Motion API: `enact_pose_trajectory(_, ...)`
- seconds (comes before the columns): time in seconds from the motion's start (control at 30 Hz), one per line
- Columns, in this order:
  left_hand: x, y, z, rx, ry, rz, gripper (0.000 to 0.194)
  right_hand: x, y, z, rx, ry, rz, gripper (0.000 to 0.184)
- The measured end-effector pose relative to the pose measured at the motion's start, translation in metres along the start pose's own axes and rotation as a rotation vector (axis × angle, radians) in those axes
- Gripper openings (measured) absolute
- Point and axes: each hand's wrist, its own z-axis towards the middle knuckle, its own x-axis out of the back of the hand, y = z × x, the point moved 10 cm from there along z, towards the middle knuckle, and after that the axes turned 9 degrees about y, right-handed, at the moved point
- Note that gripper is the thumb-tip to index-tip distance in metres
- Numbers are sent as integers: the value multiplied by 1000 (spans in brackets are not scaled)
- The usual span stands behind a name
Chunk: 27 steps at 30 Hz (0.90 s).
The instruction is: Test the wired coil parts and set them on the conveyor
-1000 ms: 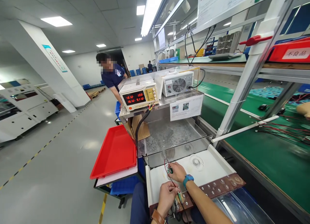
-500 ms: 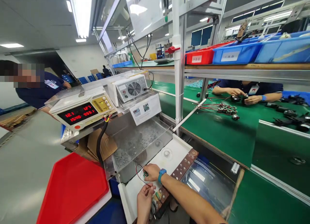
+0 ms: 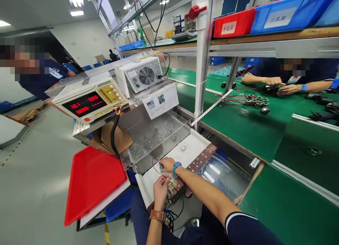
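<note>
My right hand (image 3: 168, 164), with a blue band at the wrist, is closed on a small green circuit board (image 3: 161, 166) over a white work surface (image 3: 176, 155). A thin wire (image 3: 153, 161), red and dark, loops from the board toward my left hand (image 3: 161, 188). That hand, above a brown watch strap, pinches the wire near its end, beside a brown strip (image 3: 201, 158) with rows of metal studs. The wire tips are too small to make out. Behind stands a power supply (image 3: 90, 100) with red digits showing 12.1 and 0.00.
A clear plastic cover (image 3: 156, 132) rises behind the white surface. To the left lies a red tray (image 3: 95, 181). A white pole (image 3: 201, 61) stands near a green bench (image 3: 238, 132), where a co-worker handles black parts beside several wired boards (image 3: 255, 102). Another person stands far left.
The power supply's second reading has dropped from about 1.27 to 0.00, and its lower digits have changed too. The view has tilted downward. Both hands keep their hold on the board and wire.
</note>
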Motion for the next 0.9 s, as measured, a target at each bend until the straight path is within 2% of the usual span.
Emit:
enact_pose_trajectory(0.13, 0, -5, 3, 14, -15, 42, 44, -3, 0, 1, 7, -17, -21, 37)
enact_pose_trajectory(0.3, -5, -13, 12, 45, -71, 123, 45, -3, 3, 9, 12, 19, -57, 32)
enact_pose_trajectory(0.43, -8, -14, 11, 74, -113, 200, 45, -2, -1, 7, 61, -57, 2, 28)
enact_pose_trajectory(0.5, -9, -14, 10, 98, -129, 229, 47, 20, 3, -9, 81, -12, 108, 25)
enact_pose_trajectory(0.53, -9, -16, 10, 115, -135, 235, 49, 42, 12, -23, 67, 79, 172, 24)
enact_pose_trajectory(0.57, -9, -18, 11, 133, -139, 241, 52, 72, 28, -42, 27, 222, 233, 23)
enact_pose_trajectory(0.63, -8, -22, 15, 155, -139, 266, 56, 146, 81, -105, -123, 597, 310, 21)
enact_pose_trajectory(0.7, -8, -25, 19, 152, -146, 293, 57, 225, 150, -199, -338, 1002, 284, 23)
enact_pose_trajectory(0.77, -10, -24, 21, 148, -154, 299, 54, 293, 214, -311, -587, 1385, 149, 25)
enact_pose_trajectory(0.83, -10, -18, 18, 141, -140, 287, 51, 338, 266, -415, -878, 1634, -29, 30)
enact_pose_trajectory(0.87, -10, -13, 14, 133, -123, 287, 49, 350, 291, -456, -1045, 1667, -92, 32)
enact_pose_trajectory(0.9, -10, -7, 8, 118, -105, 285, 48, 355, 315, -489, -1225, 1646, -129, 35)
